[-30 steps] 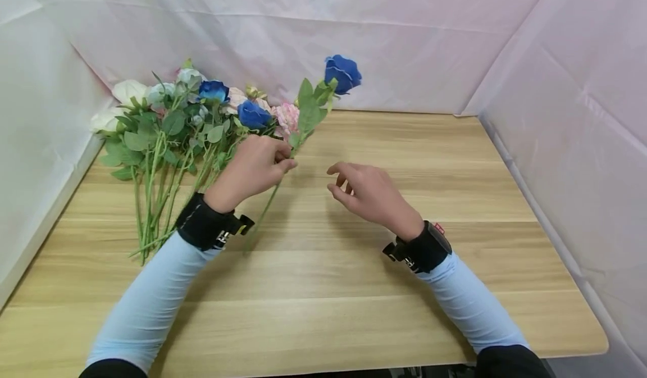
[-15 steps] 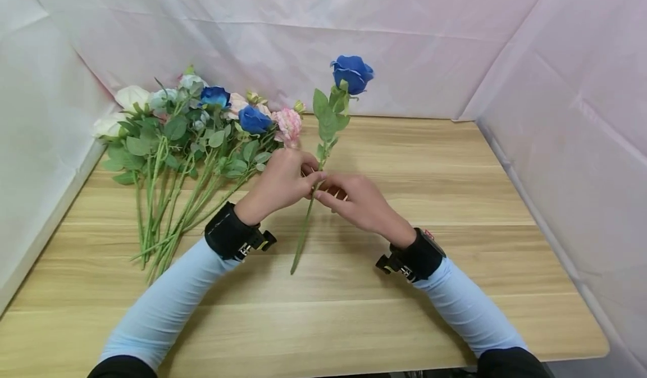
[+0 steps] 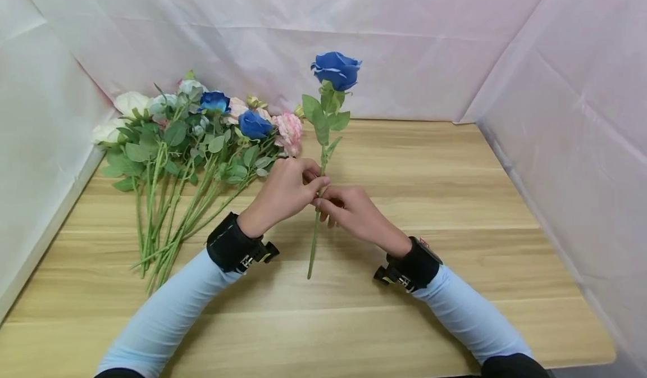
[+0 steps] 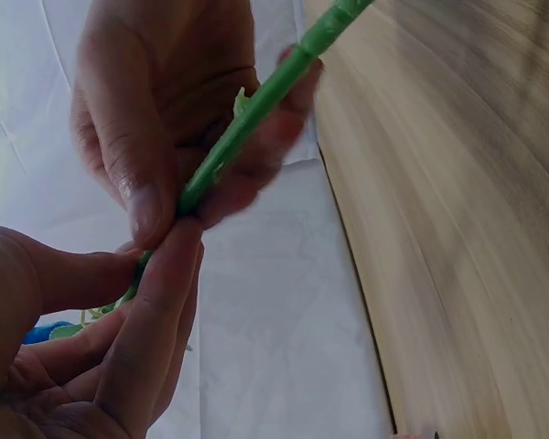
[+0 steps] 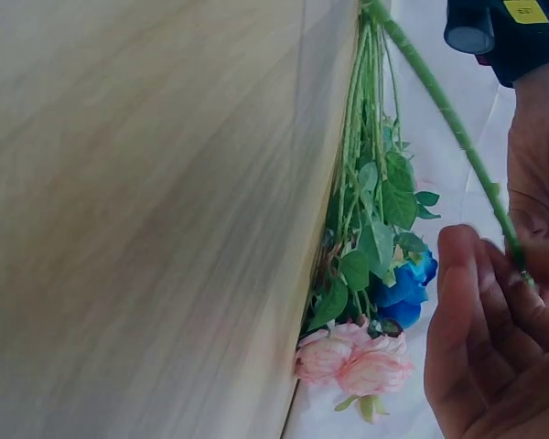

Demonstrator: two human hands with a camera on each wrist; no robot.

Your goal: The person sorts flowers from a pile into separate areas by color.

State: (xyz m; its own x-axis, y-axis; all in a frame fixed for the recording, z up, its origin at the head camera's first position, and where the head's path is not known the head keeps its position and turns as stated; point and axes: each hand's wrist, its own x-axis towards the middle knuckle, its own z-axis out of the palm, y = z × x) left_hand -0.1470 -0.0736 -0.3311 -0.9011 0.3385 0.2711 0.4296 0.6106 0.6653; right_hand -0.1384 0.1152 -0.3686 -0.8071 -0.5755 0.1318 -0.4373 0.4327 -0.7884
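Note:
A long-stemmed blue rose (image 3: 336,72) stands almost upright above the table, its green leaves below the bloom. My left hand (image 3: 285,190) pinches the stem around its middle between thumb and fingers. Just below, my right hand (image 3: 358,214) pinches the same stem, so the two hands nearly touch. In the left wrist view the green stem (image 4: 256,110) passes through the fingertips of both hands. The right wrist view shows the stem (image 5: 453,119) slanting into the fingers; the bloom is outside that view.
Several artificial flowers lie in a pile at the table's left: white blooms (image 3: 131,100), blue roses (image 3: 254,124) and a pink flower (image 3: 289,132), with stems (image 3: 167,237) pointing toward the front. White cloth (image 3: 404,46) walls the wooden table (image 3: 429,176) at the back and sides.
My left hand has brought the blue rose right, away from the pile, and turned it more upright. The right hand has come in from the right and taken hold of the stem.

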